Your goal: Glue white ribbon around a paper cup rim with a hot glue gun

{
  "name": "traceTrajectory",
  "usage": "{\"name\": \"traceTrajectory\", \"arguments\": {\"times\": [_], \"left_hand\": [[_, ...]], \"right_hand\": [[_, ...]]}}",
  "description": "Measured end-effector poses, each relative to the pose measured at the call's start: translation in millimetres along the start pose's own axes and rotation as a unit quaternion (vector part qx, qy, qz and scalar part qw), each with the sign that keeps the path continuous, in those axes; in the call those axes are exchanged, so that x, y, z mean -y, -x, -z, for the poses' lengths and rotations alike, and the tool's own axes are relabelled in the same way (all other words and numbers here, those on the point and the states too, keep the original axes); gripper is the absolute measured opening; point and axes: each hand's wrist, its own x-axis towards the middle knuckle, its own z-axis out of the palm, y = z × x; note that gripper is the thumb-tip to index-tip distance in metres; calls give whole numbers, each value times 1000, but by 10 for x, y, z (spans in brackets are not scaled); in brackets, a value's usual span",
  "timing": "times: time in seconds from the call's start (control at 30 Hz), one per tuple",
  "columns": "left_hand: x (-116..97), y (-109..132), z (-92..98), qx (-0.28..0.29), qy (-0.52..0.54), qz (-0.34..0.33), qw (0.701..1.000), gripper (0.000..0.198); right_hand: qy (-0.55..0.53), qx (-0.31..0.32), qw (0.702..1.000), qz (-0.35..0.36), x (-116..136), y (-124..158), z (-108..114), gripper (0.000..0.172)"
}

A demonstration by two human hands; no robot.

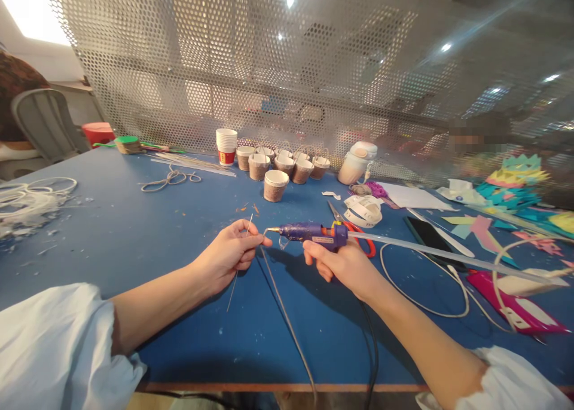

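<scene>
Right now the left hand (228,251) is pinching a thin stick (241,260) between thumb and fingertips, fingers curled closed around it, the stick running steeply from above the hand down toward the blue table (134,242). Just beside it, the right hand (345,265) is gripping a purple glue gun (309,233), fingers wrapped shut around the handle. The gun is lying level above the table with its nozzle pointing left, the tip sitting almost against the left fingertips and the top of a long grey strand (282,305) that is trailing down toward the table's near edge. A clear glue stick (448,256) is sticking out of the gun's back end and stretching far to the right. A black cord (372,350) is hanging from under the right hand.

Behind the gun, red-handled scissors (359,233) are lying on the table, with a roll of white tape (364,211) just beyond. Farther back, small brown paper cups (275,185) are standing in a cluster next to a stack of white cups (226,145). A black phone (428,235) and coloured paper cutouts (511,186) are lying to the right; a white cord (426,290) is looping near the right forearm.
</scene>
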Motion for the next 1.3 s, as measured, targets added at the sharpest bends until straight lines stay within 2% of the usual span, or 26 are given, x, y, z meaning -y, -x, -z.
{"name": "traceTrajectory", "arguments": {"times": [0.13,0.3,0.4,0.5,0.67,0.77,0.87,1.0,1.03,1.1,1.17,1.2,1.23,1.3], "left_hand": [[-9,5,-13,-3,1,1,1000,25],[-19,27,-34,-12,-3,1,1000,25],[-14,26,-34,-8,1,0,1000,24],[-12,21,-29,-1,3,-3,1000,24],[-26,43,-36,-4,3,-5,1000,25],[-29,55,-34,-5,8,-8,1000,26],[-28,54,-21,-10,18,-17,1000,28],[-22,52,-12,-16,27,-24,999,27],[-19,56,-17,-14,26,-24,999,27],[-13,72,-33,-8,24,-24,999,26],[-7,94,-55,1,23,-30,999,26],[-6,105,-65,5,23,-35,999,26],[-6,116,-75,8,23,-41,999,27],[-8,132,-86,8,24,-51,998,30]], "right_hand": [[9,6,1000,-8,15,3,-21,39],[-12,-59,998,1,-95,-112,27,40],[44,-126,991,5,-224,-229,91,39],[117,-190,975,-1,-327,-340,120,31],[174,-196,965,21,-308,-406,110,23],[199,-164,966,13,-234,-353,171,25],[235,-140,962,6,-174,-182,304,27],[317,-220,921,-48,-95,221,443,31],[308,-215,926,-47,-63,313,436,33],[215,-156,964,-30,20,421,341,31],[54,-65,996,-13,112,397,143,25],[-38,-16,999,-16,155,338,18,24],[-137,13,990,-32,192,255,-111,25],[-321,56,942,-80,246,61,-347,30]]}}
